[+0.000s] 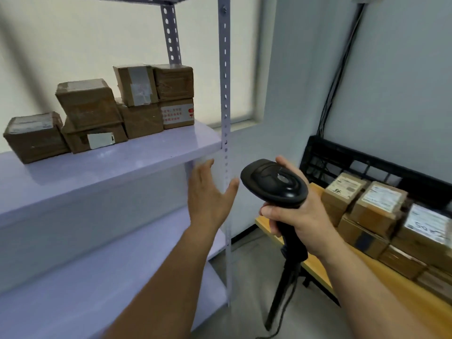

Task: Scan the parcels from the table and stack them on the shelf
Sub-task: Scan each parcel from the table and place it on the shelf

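Several brown taped parcels (102, 113) stand stacked on the pale purple shelf (110, 165) at the left, some two high. My left hand (208, 194) hangs empty below the shelf's right front corner, fingers straight and spread. My right hand (296, 216) grips the handle of a black barcode scanner (274, 183), whose head points left and up. More labelled parcels (381, 209) lie on the yellow table (315, 265) at the right.
A perforated metal upright (226, 118) of the rack stands just behind my left hand. A black plastic crate (342, 160) sits behind the table's parcels. A black tripod stand (286, 285) is below the scanner. A lower shelf board (97, 289) spans the left.
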`<action>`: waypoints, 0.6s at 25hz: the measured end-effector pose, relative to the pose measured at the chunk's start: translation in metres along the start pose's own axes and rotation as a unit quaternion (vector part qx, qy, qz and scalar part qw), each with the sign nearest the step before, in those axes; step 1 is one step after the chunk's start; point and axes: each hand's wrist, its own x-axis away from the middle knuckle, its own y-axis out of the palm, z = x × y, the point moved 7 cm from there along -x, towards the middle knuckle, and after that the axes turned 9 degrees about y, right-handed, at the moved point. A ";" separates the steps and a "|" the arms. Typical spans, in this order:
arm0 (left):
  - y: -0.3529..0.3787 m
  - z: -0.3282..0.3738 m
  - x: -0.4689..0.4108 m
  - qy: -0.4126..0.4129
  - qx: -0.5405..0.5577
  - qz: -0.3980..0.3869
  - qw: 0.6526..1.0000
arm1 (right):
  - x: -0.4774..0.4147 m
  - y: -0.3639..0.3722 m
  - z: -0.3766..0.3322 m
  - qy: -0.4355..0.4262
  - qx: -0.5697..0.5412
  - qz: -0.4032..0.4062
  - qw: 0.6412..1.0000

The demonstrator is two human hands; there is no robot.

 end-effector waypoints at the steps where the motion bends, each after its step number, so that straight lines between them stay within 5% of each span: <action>1: 0.017 0.010 0.010 0.000 0.007 -0.015 1.000 | 0.011 -0.018 0.003 0.002 0.003 0.007 1.000; 15: 0.233 0.146 0.078 0.028 0.044 -0.214 0.976 | 0.130 -0.246 0.035 0.041 0.012 0.208 0.977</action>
